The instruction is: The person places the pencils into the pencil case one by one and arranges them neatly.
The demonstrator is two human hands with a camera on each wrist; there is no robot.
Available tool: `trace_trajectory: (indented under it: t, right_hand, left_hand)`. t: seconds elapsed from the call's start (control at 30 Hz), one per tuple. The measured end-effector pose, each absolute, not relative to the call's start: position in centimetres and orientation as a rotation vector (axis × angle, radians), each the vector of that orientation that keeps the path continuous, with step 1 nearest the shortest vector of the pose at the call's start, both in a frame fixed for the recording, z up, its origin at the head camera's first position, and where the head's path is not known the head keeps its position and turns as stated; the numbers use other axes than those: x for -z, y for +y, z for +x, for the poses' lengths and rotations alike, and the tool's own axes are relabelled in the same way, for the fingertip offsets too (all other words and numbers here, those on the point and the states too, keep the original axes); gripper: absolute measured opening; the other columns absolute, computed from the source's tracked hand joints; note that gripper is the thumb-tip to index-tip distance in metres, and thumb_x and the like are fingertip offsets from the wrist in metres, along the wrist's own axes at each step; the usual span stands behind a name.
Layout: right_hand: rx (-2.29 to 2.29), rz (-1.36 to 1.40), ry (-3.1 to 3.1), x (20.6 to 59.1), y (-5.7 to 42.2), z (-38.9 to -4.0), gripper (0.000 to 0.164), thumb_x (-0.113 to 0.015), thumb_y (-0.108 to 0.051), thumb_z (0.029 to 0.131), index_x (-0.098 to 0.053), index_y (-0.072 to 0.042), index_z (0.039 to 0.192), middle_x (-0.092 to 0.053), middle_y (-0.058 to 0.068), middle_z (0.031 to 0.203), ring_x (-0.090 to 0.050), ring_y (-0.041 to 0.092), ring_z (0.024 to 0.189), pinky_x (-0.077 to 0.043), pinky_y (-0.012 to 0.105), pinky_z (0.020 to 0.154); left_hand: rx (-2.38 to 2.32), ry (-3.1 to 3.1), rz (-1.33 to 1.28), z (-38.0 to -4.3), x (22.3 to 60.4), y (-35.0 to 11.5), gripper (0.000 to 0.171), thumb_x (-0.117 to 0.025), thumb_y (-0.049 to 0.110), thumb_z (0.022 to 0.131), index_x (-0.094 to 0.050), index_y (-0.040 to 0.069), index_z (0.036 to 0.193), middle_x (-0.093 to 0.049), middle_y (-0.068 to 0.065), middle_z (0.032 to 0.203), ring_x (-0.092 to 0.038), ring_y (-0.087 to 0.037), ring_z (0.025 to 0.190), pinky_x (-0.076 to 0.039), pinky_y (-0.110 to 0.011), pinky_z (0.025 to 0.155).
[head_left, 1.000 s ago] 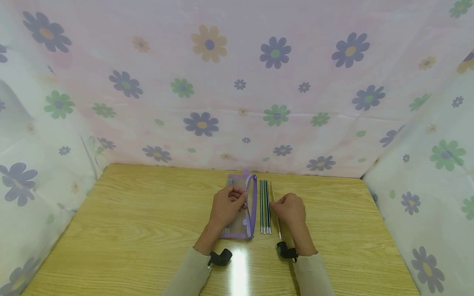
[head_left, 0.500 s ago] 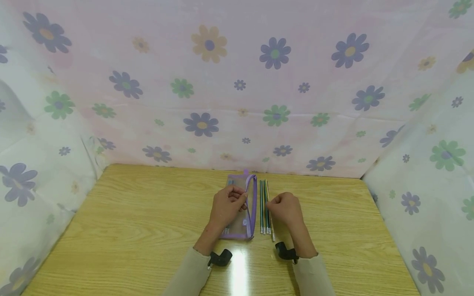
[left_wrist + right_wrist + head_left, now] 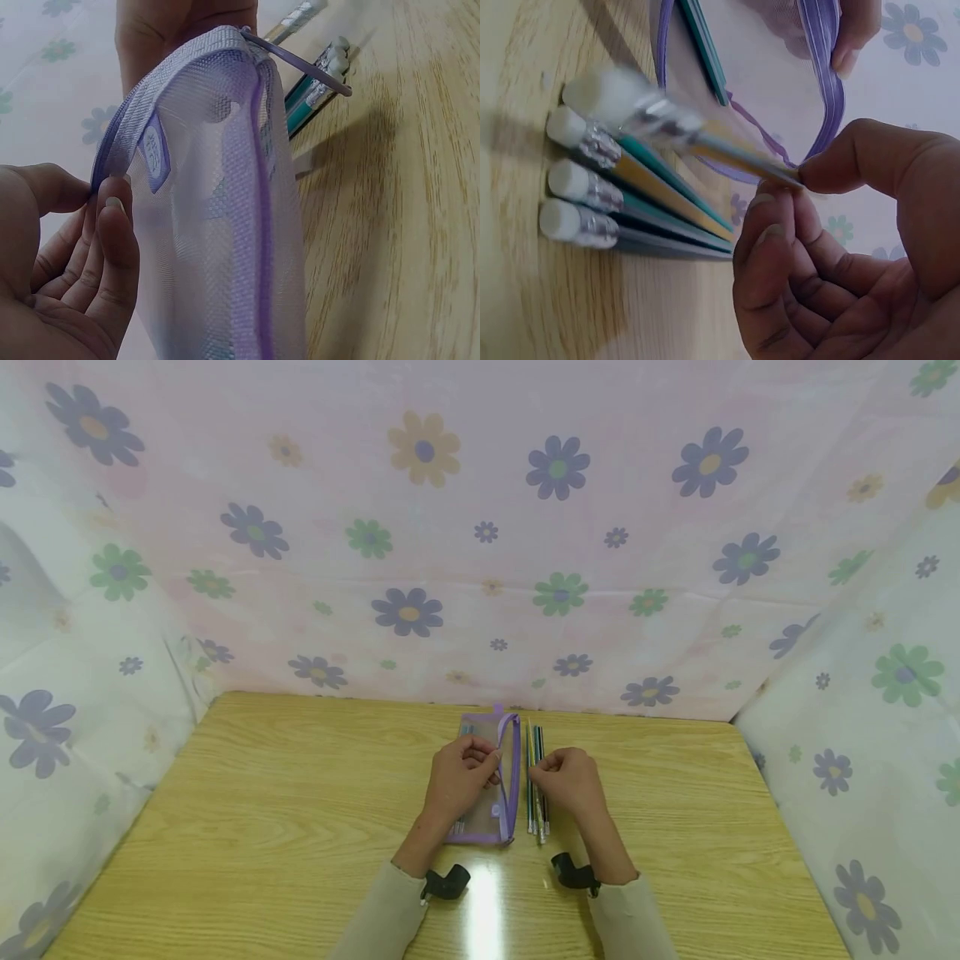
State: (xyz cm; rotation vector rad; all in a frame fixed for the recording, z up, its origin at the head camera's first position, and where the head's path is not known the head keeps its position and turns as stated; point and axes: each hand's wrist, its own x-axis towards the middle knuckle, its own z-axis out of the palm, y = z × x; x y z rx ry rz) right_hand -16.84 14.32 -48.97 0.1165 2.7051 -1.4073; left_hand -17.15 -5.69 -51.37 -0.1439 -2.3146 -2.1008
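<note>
My left hand (image 3: 463,777) pinches the zipped edge of a see-through mesh pencil case (image 3: 202,187) with purple trim, and its mouth gapes open toward the right. Inside the case, a few teal pencils (image 3: 703,49) show through the mesh. Between thumb and fingertips my right hand (image 3: 573,779) holds a yellow pencil (image 3: 731,150) with a white eraser, raised and tilted over other pencils. Those pencils (image 3: 545,814), teal, yellow and dark, lie side by side on the table just right of the case, erasers toward me. My right hand partly covers them in the head view.
The wooden table (image 3: 300,793) spreads to both sides. A flowered cloth (image 3: 480,527) hangs behind it and along the left and right. Dark wrist cameras (image 3: 447,882) sit on both wrists.
My right hand has moved left with the yellow pencil, from the right side of the row to above it, near the case. My left hand has stayed in place.
</note>
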Motion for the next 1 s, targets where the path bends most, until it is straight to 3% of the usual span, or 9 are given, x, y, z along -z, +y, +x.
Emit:
trace_trajectory:
  t: [0.5, 0.73, 1.0]
  right_hand:
    - [1.542, 0.097, 2.607, 49.4, 13.3, -16.9, 0.007, -0.072, -0.008, 0.084, -0.075, -0.002, 0.082, -0.068, 0.007, 0.074, -0.056, 0.017, 0.062, -0.047, 0.026, 0.052]
    - [1.699, 0.123, 2.466, 49.7, 12.8, -16.9, 0.011, -0.067, -0.006, 0.088, -0.075, 0.001, 0.085, -0.066, 0.007, 0.068, -0.059, 0.017, 0.059, -0.052, 0.026, 0.053]
    - [1.869, 0.152, 2.333, 50.2, 12.4, -17.1, 0.015, -0.067, -0.004, 0.092, -0.074, 0.009, 0.097, -0.068, 0.008, 0.071, -0.06, 0.016, 0.059, -0.053, 0.026, 0.054]
  left_hand:
    - [2.099, -2.307, -0.156, -17.1, 51.4, -5.8, 0.006, -0.075, 0.006, 0.099, -0.072, 0.001, 0.102, -0.073, -0.011, 0.084, -0.073, -0.021, 0.066, -0.064, -0.029, 0.059]
    - [2.106, -2.299, -0.146, -17.1, 51.4, -5.7, 0.007, -0.075, 0.007, 0.099, -0.073, 0.001, 0.102, -0.073, -0.012, 0.084, -0.074, -0.022, 0.066, -0.063, -0.029, 0.059]
    - [2.094, -2.3, -0.139, -17.2, 51.4, -5.6, 0.007, -0.075, 0.007, 0.099, -0.073, 0.001, 0.101, -0.073, -0.011, 0.083, -0.073, -0.022, 0.066, -0.063, -0.028, 0.058]
